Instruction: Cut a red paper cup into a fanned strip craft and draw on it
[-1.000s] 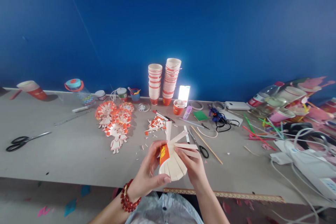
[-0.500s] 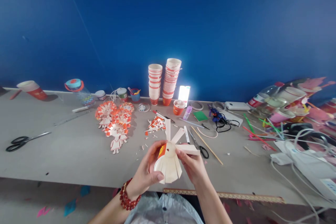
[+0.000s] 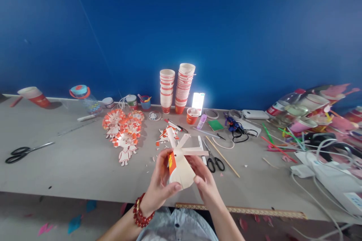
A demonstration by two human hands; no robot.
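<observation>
Between my two hands is a paper cup (image 3: 182, 169) cut into strips, its pale inside facing me and a red printed patch on its left. Several strips fan out at its far end, and a small dark spot shows near where they meet. My left hand (image 3: 162, 180) wraps the cup's left side, thumb on the near edge. My right hand (image 3: 205, 180) holds the right side, thumb at the near right edge, other fingers partly hidden behind. Just beyond my right hand lie black-handled scissors (image 3: 216, 163) and a wooden stick (image 3: 223, 158).
Two tall stacks of paper cups (image 3: 185, 88) stand against the blue wall, beside a lit phone (image 3: 198, 102). Paper lion-like figures (image 3: 124, 139) lie left, with other scissors (image 3: 21, 153) farther out. Scraps (image 3: 166, 134) lie ahead. Cables and a power strip (image 3: 333, 180) crowd the right.
The cup has turned and shifted slightly left in my hands. My right hand has moved from a strip near the far end down to the cup's near right edge.
</observation>
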